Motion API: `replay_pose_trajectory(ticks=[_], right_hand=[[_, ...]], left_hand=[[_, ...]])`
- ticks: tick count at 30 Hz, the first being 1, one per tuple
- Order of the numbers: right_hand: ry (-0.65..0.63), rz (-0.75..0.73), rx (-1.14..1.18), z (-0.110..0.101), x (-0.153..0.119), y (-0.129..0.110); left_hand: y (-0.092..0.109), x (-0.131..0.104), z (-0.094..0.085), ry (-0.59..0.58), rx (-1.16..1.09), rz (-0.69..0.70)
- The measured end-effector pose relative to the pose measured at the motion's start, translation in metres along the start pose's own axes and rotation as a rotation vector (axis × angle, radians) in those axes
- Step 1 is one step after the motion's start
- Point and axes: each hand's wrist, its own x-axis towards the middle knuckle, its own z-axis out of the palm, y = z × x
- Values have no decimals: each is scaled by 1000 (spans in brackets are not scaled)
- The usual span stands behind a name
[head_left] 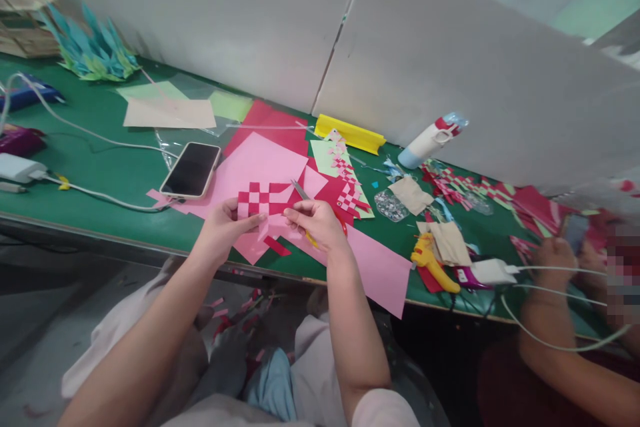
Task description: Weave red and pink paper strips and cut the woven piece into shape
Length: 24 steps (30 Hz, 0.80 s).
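Observation:
A woven checkered piece of red and pink paper strips point(259, 199) is held up over the table's front edge. My left hand point(227, 225) pinches its left and lower side between thumb and fingers. At the right, my right hand point(317, 220) has its fingers closed on the piece's loose strip ends. Scissors point(300, 189) show their blades just above my right hand, and parts of their handles appear around it; whether the hand touches them is hidden. Large pink sheets point(255, 160) and red paper point(275, 130) lie beneath and behind the piece.
On the green table point(120, 167) lies a phone point(191, 170) with a cable. Behind stand a yellow holder point(350, 133) and a bottle point(431, 140). A yellow glue gun point(433, 263) lies right. Another person's hands point(555, 257) hold a phone at the far right.

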Motion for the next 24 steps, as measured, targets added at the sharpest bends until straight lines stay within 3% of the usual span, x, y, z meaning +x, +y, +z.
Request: replay_pose_trajectory(ticks=[24], right_hand=[[89, -39, -18, 0, 5, 8]], left_hand=[[-1, -2, 7, 38, 102, 44]])
